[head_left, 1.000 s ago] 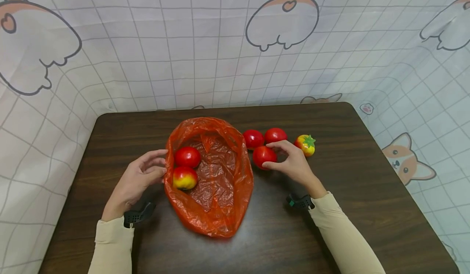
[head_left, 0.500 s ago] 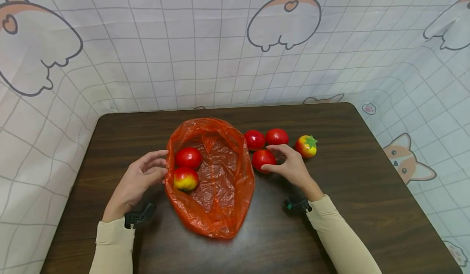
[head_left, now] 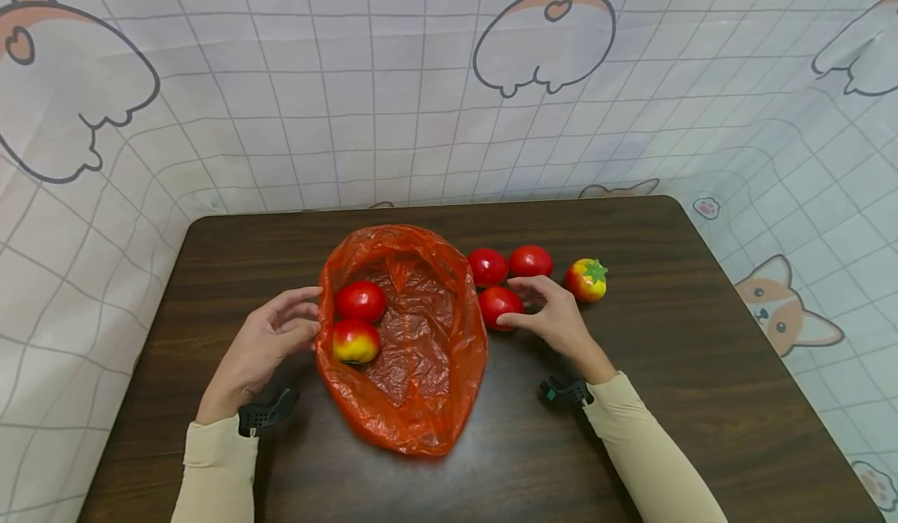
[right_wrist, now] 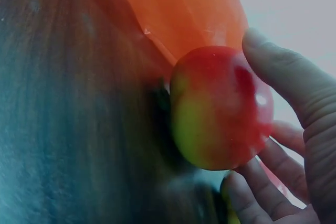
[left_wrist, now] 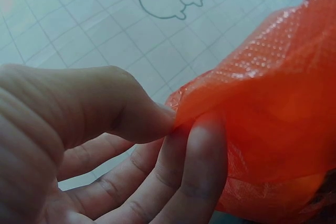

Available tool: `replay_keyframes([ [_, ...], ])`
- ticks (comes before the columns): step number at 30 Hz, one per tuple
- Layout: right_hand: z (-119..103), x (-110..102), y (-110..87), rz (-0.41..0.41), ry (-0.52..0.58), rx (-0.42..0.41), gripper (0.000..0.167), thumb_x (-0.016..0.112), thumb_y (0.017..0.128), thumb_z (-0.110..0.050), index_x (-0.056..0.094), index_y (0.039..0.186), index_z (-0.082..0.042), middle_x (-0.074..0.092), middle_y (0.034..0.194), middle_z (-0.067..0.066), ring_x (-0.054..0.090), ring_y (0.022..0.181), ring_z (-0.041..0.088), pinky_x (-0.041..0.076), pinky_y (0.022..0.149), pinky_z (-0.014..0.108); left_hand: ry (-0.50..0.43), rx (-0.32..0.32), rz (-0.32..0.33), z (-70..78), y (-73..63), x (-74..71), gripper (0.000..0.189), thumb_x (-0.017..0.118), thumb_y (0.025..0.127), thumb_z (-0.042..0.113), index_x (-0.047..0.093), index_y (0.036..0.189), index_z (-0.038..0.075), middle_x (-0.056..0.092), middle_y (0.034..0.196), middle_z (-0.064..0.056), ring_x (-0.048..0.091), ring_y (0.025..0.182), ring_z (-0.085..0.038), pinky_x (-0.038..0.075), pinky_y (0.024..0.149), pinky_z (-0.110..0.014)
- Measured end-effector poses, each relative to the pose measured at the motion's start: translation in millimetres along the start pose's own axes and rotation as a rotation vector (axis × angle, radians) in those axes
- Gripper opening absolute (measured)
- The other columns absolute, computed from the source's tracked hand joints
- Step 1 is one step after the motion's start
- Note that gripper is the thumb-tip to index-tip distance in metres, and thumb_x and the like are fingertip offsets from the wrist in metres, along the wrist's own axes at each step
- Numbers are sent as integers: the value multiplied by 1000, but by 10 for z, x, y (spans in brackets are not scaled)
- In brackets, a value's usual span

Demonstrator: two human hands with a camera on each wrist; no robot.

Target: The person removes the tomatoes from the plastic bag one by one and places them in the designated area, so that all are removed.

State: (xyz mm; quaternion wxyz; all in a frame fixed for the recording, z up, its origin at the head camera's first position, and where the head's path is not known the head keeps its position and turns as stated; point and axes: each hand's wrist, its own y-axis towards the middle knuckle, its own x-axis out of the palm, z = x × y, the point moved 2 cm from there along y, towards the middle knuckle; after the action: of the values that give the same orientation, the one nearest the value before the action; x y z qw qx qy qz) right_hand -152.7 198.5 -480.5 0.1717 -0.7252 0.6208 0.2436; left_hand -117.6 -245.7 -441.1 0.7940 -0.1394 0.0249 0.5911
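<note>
An orange-red plastic bag (head_left: 414,437) lies wide open on the table. My left hand (head_left: 263,340) pinches its left rim; the left wrist view shows the bag's thin film (left_wrist: 262,124) between thumb and fingers. Inside, on the left, sit a red tomato (head_left: 361,302) and a red-yellow one (head_left: 355,342), both glossy. Beside the bag's right wall, my right hand (head_left: 554,316) grips another tomato (head_left: 499,307) between thumb and fingers. Up close in the right wrist view, the gripped tomato (right_wrist: 220,108) has a yellow-green patch, and its lower side is in shadow.
Behind the gripped tomato lie two red ones (head_left: 487,266) (head_left: 531,261). A red-yellow tomato with a green leafy top (head_left: 586,280) lies farther right. The dark wooden table (head_left: 666,336) ends at a sheet with a grid and dog drawings (head_left: 400,102) behind it.
My right hand has moved slightly left with the tomato, closer to the bag's right wall. The left hand keeps its hold on the rim, and the other tomatoes stay put.
</note>
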Motion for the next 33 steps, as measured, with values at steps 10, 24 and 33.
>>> replay_keyframes([
  [10,-356,12,102,1,58,-65,59,90,80,-24,66,130,-6,68,131,17,69,107,28,61,96,33,-18,-7,9,-35,-61,-127,58,67,101,20,43,154,12,61,126,-9,72,103,-7,63,89,-26],
  [24,-865,293,361,-62,87,-206,52,88,82,-21,67,128,-6,68,124,16,70,107,33,61,96,52,-55,9,-7,-20,-69,-135,54,67,100,18,48,150,9,59,128,-16,72,104,-10,63,90,-26],
  [33,-1109,547,544,-107,90,-239,51,88,83,-23,68,128,-7,69,125,18,70,108,33,60,97,52,-100,12,-16,-16,-44,-131,52,65,99,12,50,149,9,61,128,-17,72,101,-12,63,88,-27],
])
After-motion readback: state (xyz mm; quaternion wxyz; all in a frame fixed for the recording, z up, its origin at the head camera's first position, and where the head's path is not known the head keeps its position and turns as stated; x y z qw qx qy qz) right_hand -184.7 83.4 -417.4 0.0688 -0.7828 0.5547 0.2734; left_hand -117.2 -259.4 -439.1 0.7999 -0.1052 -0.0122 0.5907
